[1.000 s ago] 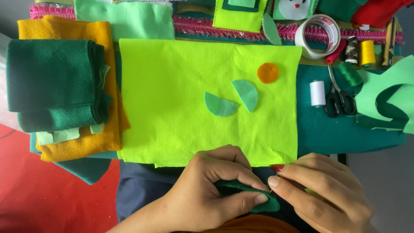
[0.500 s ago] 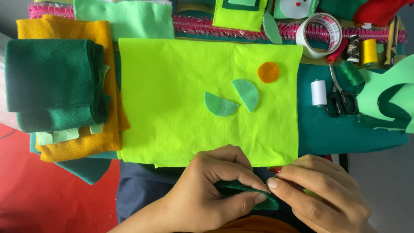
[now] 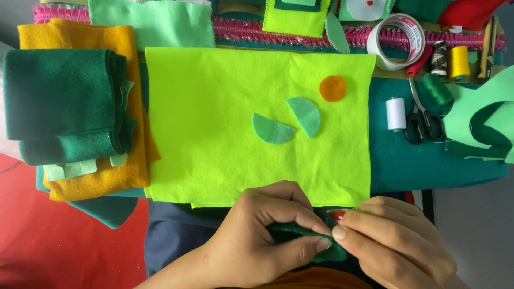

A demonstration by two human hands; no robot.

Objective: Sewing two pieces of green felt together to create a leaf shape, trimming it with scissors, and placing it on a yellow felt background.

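Nothing has moved since the earlier frame: left hand [image 3: 262, 241] and right hand [image 3: 391, 241] both keep a pinching grip on the small dark green felt piece [image 3: 300, 235], folded, just below the lime felt sheet [image 3: 214, 134].

A small dark green felt piece [image 3: 300, 235], folded, sits low between both hands' fingertips.

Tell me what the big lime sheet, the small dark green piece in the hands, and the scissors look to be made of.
Lime sheet: likely felt, matte and fuzzy, with cleanly cut edges that show no fraying.
Dark green piece, pinched by left hand and right hand: apparently the same soft matte felt, bending easily.
Scissors: shiny metal blades, black handles, probably plastic.
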